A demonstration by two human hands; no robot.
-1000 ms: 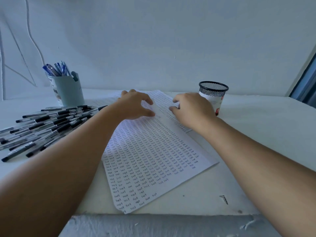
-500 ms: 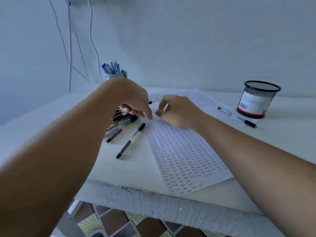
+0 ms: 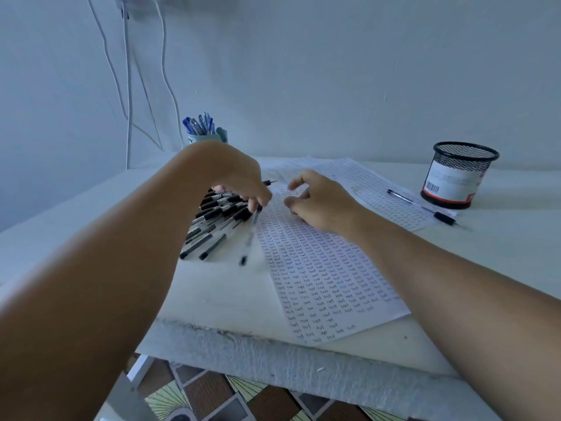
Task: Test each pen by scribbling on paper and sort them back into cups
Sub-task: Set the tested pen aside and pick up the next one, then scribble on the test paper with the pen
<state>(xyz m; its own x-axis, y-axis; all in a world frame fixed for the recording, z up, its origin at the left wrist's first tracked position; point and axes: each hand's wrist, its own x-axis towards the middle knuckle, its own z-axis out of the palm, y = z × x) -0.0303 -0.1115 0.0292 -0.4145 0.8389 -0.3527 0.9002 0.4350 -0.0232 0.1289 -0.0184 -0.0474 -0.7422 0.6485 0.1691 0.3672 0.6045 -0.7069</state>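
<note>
My left hand (image 3: 239, 177) hovers over a heap of black-capped pens (image 3: 212, 220) and pinches one black pen (image 3: 249, 238) at its upper end; the pen hangs down, blurred, cap toward me. Just to its right, my right hand (image 3: 321, 202) rests on the paper (image 3: 321, 275), a sheet covered in rows of small scribbles, with its fingers loosely curled and nothing in them. A pale cup (image 3: 206, 136) full of blue pens stands behind my left hand. A black mesh cup (image 3: 455, 174) sits at the far right, with one black pen (image 3: 422, 206) lying in front of it.
A second written sheet (image 3: 379, 189) lies under the first, toward the mesh cup. White cables (image 3: 129, 86) hang down the wall at the left. The table's rough front edge (image 3: 273, 357) is close to me, with patterned floor tiles below.
The view has swung left and down. My left hand has picked one black pen off the heap's edge and lifted its upper end. My right hand's fingers have opened a little.
</note>
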